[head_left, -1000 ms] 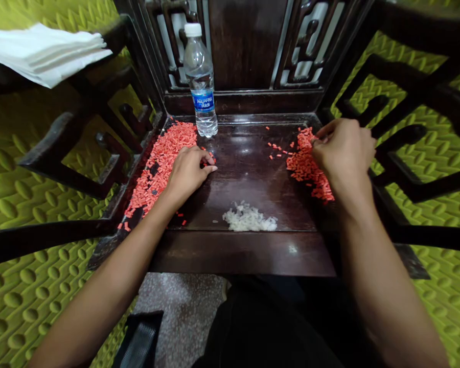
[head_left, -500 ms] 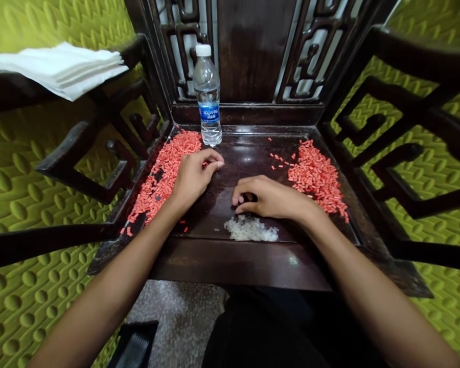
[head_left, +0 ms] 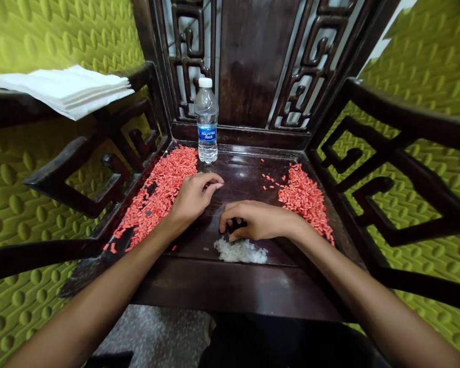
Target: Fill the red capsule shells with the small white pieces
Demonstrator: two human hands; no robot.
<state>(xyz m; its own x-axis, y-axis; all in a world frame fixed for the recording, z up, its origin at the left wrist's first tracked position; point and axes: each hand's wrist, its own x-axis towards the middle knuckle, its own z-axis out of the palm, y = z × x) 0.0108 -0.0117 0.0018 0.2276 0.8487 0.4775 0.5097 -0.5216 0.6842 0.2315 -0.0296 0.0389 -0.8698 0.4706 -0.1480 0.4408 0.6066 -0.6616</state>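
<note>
My left hand (head_left: 194, 198) is over the seat, beside the inner edge of the left heap of small red tube-like pieces (head_left: 157, 197). Its thumb and forefinger tips are pressed together, and whatever is between them is too small to make out. Lower and to the right, my right hand (head_left: 258, 220) curves over the far edge of a small pile of translucent white bits (head_left: 240, 251). A gap shows between its thumb and bent fingers, with nothing visible in it. Behind my right wrist is a second heap of red pieces (head_left: 304, 197).
Both heaps lie on the dark wooden chair seat (head_left: 237, 286). A water bottle (head_left: 207, 128) stands upright at the back left. White napkins (head_left: 72, 92) rest on the left armrest. Carved armrests (head_left: 406, 122) rise on both sides, and a few loose red pieces (head_left: 268, 178) lie near the right heap.
The whole view has shifted, so the seat appears lower. My right hand's thumb and fingers have spread apart and come closer to the white pile. My left hand keeps its pinch.
</note>
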